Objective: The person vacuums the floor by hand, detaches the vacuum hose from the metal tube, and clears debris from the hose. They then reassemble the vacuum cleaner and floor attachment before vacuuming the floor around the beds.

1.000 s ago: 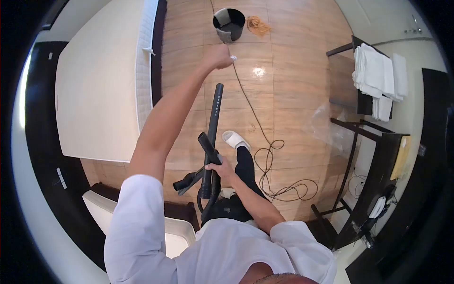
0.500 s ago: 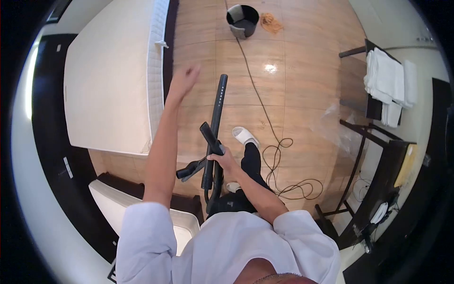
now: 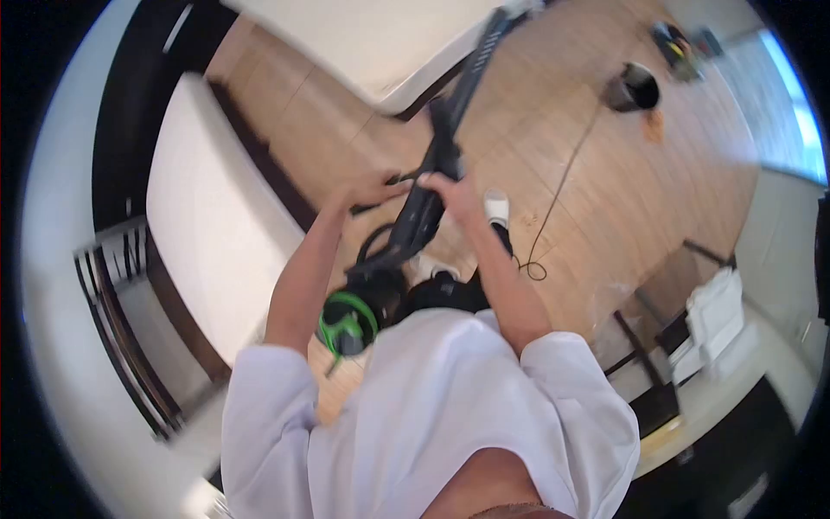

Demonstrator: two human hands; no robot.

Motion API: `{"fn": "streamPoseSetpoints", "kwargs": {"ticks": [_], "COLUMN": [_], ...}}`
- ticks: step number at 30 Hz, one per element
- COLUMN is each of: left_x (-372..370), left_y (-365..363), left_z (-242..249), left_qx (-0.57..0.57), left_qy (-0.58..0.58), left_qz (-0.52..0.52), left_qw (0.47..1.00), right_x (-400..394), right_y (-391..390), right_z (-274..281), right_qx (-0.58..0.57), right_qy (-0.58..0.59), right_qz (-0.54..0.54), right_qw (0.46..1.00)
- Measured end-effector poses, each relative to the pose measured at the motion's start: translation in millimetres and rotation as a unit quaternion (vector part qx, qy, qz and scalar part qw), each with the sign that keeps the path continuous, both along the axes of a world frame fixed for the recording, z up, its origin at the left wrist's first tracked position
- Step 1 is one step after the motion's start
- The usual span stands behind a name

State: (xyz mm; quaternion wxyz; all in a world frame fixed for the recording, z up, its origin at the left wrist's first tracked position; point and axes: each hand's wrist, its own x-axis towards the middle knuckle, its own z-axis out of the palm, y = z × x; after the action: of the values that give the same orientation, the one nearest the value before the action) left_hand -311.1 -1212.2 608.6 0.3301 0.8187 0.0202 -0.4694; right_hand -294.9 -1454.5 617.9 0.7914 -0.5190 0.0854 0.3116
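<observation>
A long black tube-shaped tool (image 3: pixel 423 214) slants from near my waist up toward the far bed, with slots along its far tube. Its near end has a round, green-ringed part (image 3: pixel 347 322); blur keeps me from telling its exact kind. My right hand (image 3: pixel 458 197) is closed around the tool's middle. On the other side, my left hand (image 3: pixel 376 189) is closed at a thin dark part of the tool, its fingers partly blurred.
A pale mattress (image 3: pixel 363 43) lies ahead, and a pale couch-like seat (image 3: pixel 207 208) stands left. Toward the upper right are a black bucket (image 3: pixel 635 86) and an orange bundle (image 3: pixel 654 127). A cable (image 3: pixel 566 173) crosses the floor. White towels (image 3: pixel 716 316) sit at the right.
The view has swung left. My left hand has come from free air to the tool, which is now more tilted, and its green-ringed end has come into sight.
</observation>
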Motion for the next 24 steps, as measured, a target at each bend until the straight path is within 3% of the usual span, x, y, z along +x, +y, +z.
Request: {"fn": "streamPoseSetpoints", "kwargs": {"ticks": [1,2,4,6,8,9,11,12,15,16,18,19,21,24], "left_x": [-41.8,-55.4,-91.2,-146.9,-192.4,-211.3,-254.5,-274.8,-314.7,-326.5,-339.8,-347.9,-361.6,-399.3], "left_y": [34.4,14.6,25.6,45.6,69.8,73.5,95.0,102.7,126.0,134.6,151.3,158.9,162.2,187.4], "left_z": [-49.7,16.2,25.2,14.8,5.8,30.8,45.1,64.7,96.8,102.7,113.3,125.2,158.1,186.5], "left_qx": [0.011,0.018,-0.013,-0.047,0.014,0.04,-0.101,-0.17,-0.118,-0.103,-0.095,-0.134,-0.199,-0.354], "left_qy": [-0.092,-0.091,-0.088,-0.078,-0.233,-0.221,-0.186,-0.248,-0.473,-0.481,-0.567,-0.549,-0.536,-0.546], "left_qz": [0.035,0.099,0.135,0.166,0.262,0.355,0.584,0.616,0.584,0.593,0.619,0.671,0.763,0.749], "left_qw": [0.995,0.991,0.987,0.982,0.936,0.907,0.784,0.728,0.649,0.637,0.535,0.481,0.302,0.127], "right_x": [-9.3,-19.8,-36.3,-62.3,-81.2,-90.4,-100.0,-104.7,-119.8,-121.7,-119.1,-119.8,-119.5,-111.4], "right_y": [8.2,20.3,45.7,64.8,87.0,95.6,102.6,112.2,133.1,139.3,147.3,152.4,160.5,162.6], "right_z": [12.2,22.6,20.5,25.4,52.3,61.8,71.0,75.2,105.8,115.4,125.9,125.7,128.7,128.7], "right_qx": [0.021,0.036,0.066,0.084,0.15,0.174,0.152,0.145,0.158,0.168,0.128,0.134,0.062,0.049], "right_qy": [0.008,-0.027,-0.064,-0.023,0.009,0.007,-0.014,-0.025,-0.1,-0.099,-0.151,-0.152,-0.259,-0.303], "right_qz": [0.004,-0.004,0.002,0.039,0.068,0.073,0.085,0.097,0.135,0.155,0.285,0.302,0.366,0.455], "right_qw": [1.0,0.999,0.996,0.995,0.986,0.982,0.985,0.984,0.973,0.968,0.938,0.932,0.891,0.836]}}
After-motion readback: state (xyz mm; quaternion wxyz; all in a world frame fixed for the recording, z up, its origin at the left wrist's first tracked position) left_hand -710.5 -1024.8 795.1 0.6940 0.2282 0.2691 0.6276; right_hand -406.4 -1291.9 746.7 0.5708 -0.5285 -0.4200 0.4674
